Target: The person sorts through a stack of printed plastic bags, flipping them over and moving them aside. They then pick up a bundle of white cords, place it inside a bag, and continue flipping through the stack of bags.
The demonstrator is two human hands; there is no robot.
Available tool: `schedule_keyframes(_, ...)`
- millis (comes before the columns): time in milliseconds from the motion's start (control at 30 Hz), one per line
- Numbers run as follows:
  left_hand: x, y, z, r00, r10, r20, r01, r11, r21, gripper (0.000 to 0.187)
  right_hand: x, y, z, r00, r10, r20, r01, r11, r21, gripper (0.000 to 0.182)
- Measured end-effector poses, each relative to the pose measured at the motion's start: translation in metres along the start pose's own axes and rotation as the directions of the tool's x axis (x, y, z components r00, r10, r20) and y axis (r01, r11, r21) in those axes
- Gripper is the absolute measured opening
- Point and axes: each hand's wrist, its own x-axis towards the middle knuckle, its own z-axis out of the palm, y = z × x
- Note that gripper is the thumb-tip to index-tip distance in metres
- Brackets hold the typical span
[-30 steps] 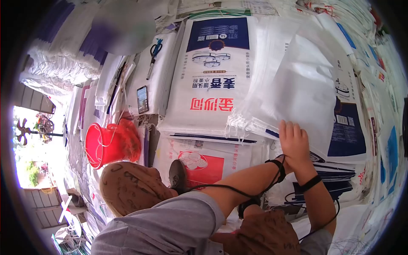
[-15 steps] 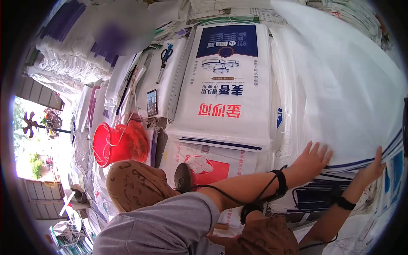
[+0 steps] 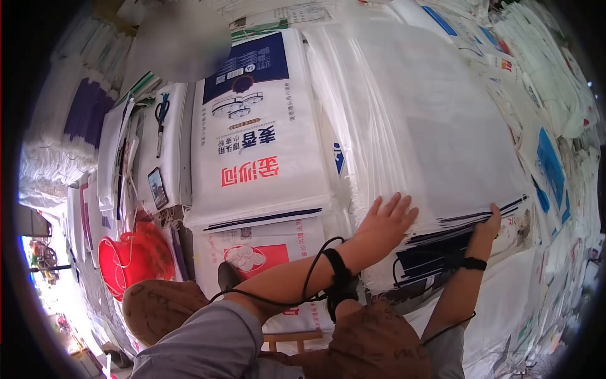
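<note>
A thick stack of white woven sacks (image 3: 435, 139), plain side up, lies in front of me with dark blue bands along its near edges. My left hand (image 3: 388, 218) rests on the stack's near left corner, fingers spread. At the near right edge, my right hand (image 3: 487, 226) pinches the sack edges, its thumb on top and the other fingers mostly hidden. To the left is another sack stack (image 3: 262, 136) with a blue panel and red and blue lettering.
Left of the stacks lie scissors (image 3: 161, 117) and a phone (image 3: 156, 188). A red bucket (image 3: 120, 265) with red material stands at lower left. More sack bundles (image 3: 549, 170) line the right side. A wooden stool (image 3: 293, 340) is below.
The raised, billowing sacks have come down flat onto the stack. My right hand has lowered with their edge, my left hand stays spread on them, and the view has turned right.
</note>
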Motion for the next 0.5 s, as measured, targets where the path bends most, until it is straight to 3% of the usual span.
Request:
schedule_keyframes(100, -0.003, -0.003, 0.004, 1.000, 0.012, 0.002, -0.012, 1.000, 0.009, 0.066, -0.013, -0.013, 0.003, 0.935, -0.320, 0.151, 0.353, 0.857, -0.375, 0.040)
schedule_keyframes(133, -0.003, -0.003, 0.005, 1.000, 0.016, -0.002, -0.016, 1.000, 0.007, 0.066, -0.005, -0.030, 0.015, 0.989, 0.141, -0.052, -0.138, 0.989, 0.052, 0.041)
schedule_keyframes(167, -0.003, -0.003, 0.005, 1.000, 0.012, -0.002, -0.012, 1.000, 0.001, 0.066, 0.000, -0.042, 0.023, 0.797, 0.604, -0.015, -0.512, 0.688, 0.514, 0.043)
schedule_keyframes(200, -0.003, -0.003, 0.005, 1.000, 0.006, -0.004, -0.006, 1.000, -0.003, 0.066, 0.003, -0.041, 0.021, 0.802, 0.597, -0.012, -0.506, 0.690, 0.518, 0.043)
schedule_keyframes(300, -0.006, -0.001, 0.004, 1.000, 0.001, -0.009, -0.001, 0.999, -0.053, 0.066, 0.009, -0.050, 0.022, 0.852, 0.523, 0.025, -0.476, 0.753, 0.455, 0.051)
schedule_keyframes(400, -0.016, 0.003, -0.006, 0.999, 0.035, 0.008, -0.033, 0.989, -0.141, 0.066, 0.022, -0.090, 0.036, 0.998, 0.050, -0.036, -0.037, 0.952, 0.304, 0.058)
schedule_keyframes(433, -0.020, 0.005, -0.008, 0.999, 0.047, -0.014, -0.049, 0.990, -0.131, 0.066, 0.028, -0.111, 0.043, 0.999, 0.027, -0.040, -0.013, 0.948, 0.317, 0.058)
schedule_keyframes(500, -0.026, 0.011, -0.018, 0.997, 0.072, 0.021, -0.063, 0.955, -0.290, 0.066, 0.044, -0.163, 0.061, 0.965, -0.260, -0.041, 0.263, 0.956, 0.131, 0.054)
